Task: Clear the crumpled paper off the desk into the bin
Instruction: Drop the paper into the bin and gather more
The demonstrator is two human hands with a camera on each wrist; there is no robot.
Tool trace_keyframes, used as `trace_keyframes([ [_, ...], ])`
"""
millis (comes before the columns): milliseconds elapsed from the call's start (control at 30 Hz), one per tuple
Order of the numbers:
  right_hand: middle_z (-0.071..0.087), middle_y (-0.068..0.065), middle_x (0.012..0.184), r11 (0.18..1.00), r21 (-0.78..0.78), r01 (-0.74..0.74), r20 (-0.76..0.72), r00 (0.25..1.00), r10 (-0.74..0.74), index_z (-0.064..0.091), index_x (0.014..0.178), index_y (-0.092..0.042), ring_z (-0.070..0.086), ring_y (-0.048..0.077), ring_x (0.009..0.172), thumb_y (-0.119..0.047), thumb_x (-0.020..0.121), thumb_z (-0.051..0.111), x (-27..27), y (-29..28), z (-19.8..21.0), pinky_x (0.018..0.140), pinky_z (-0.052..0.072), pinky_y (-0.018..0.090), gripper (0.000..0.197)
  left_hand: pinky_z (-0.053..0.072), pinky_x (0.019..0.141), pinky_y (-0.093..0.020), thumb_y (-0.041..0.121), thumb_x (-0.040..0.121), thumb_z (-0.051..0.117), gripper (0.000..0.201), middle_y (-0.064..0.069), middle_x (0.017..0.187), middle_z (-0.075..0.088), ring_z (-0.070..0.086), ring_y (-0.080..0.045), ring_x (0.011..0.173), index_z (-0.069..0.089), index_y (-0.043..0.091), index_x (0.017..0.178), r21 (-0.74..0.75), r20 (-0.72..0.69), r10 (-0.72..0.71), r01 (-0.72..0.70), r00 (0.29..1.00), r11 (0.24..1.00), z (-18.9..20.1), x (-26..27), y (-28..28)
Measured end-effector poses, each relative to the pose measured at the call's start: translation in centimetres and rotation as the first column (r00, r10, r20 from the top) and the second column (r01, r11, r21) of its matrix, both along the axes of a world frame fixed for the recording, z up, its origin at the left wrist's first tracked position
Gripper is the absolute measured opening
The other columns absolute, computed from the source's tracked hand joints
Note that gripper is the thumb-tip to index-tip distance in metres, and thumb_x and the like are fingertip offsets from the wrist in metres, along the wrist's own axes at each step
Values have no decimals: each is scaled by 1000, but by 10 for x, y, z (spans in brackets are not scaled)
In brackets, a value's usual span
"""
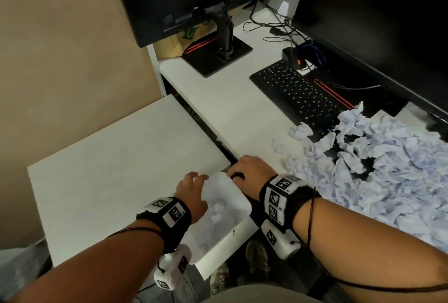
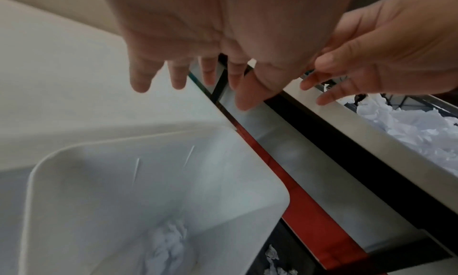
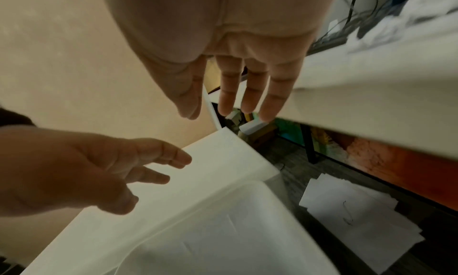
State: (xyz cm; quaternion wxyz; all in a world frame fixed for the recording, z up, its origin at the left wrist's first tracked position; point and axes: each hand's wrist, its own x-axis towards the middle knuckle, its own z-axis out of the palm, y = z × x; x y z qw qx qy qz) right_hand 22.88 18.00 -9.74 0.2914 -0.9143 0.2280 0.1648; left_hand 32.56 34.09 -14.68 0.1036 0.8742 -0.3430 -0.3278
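Both hands empty, fingers loose over bin. Paper heap sits on table off to right, so right hand nearer than left hand; reach goes rightward.

Our two hands, empty and spread.
Our left hand and right hand reach forward side by side, fingers loosely extended.

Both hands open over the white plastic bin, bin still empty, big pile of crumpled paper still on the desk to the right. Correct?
One error: the white plastic bin is not empty. The left wrist view shows crumpled white paper at its bottom. The rest holds: left hand and right hand are both open over it, and the big pile of crumpled paper is on the white desk.
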Motion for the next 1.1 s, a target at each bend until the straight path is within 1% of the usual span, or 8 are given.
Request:
trace_keyframes([
  [200,59,2,114,954,-173,243,88,969,-231,69,106,-24,54,20,108,-17,90,51,-41,-52,31,92,45,29,25,35,102,-33,11,81,53,60,-1,141,32,32,-29,128,39,26,137,-210,112,-53,76,992,975,35,-9,-63],
  [333,59,2,118,918,-249,310,-31,944,-327,63,114,-27,55,19,110,-22,89,54,-63,-79,47,92,44,28,27,32,102,-23,-1,79,44,57,7,135,40,32,-20,126,51,27,127,-309,90,-204,222,975,925,55,-31,-107],
  [433,57,5,126,930,-253,268,-125,944,-306,50,129,-23,53,21,117,-33,89,58,-63,-82,51,93,43,31,42,33,99,-24,-3,78,45,55,9,135,39,32,-17,126,51,28,123,-266,120,-275,298,954,917,58,-44,-130],
  [567,60,10,118,949,-271,163,-202,954,-222,43,126,-16,57,28,109,-43,88,57,-48,-78,44,78,42,32,48,43,84,-27,0,77,52,41,0,126,40,38,-22,116,49,22,112,-145,212,-259,292,942,945,55,-47,-150],
  [767,60,11,122,935,-354,-7,-237,968,-82,56,119,-11,58,26,112,-15,96,39,-43,-81,32,89,46,33,28,37,77,-25,5,74,54,51,3,132,33,34,-23,117,43,23,120,-155,234,-275,315,933,936,42,-36,-163],
  [867,60,11,118,927,-368,73,-184,971,-150,54,115,-8,57,27,110,-21,99,35,-43,-89,46,84,44,33,29,41,82,-26,13,76,57,61,8,144,24,27,-24,126,38,32,131,-163,262,-339,388,903,907,40,-30,-171],
  [967,56,11,116,879,-376,294,-34,943,-330,55,112,-9,53,28,109,-32,97,45,-49,-104,62,81,44,36,29,43,92,-31,20,82,55,60,11,149,21,23,-25,131,36,38,136,-126,264,-408,450,874,884,39,-27,-182],
  [1100,46,10,119,752,-285,595,320,798,-510,60,99,-8,43,25,108,-33,96,49,-62,-132,79,86,36,30,27,38,100,-35,31,90,52,43,7,144,30,30,-30,126,45,35,132,-56,250,-454,481,855,875,30,-26,-187],
])
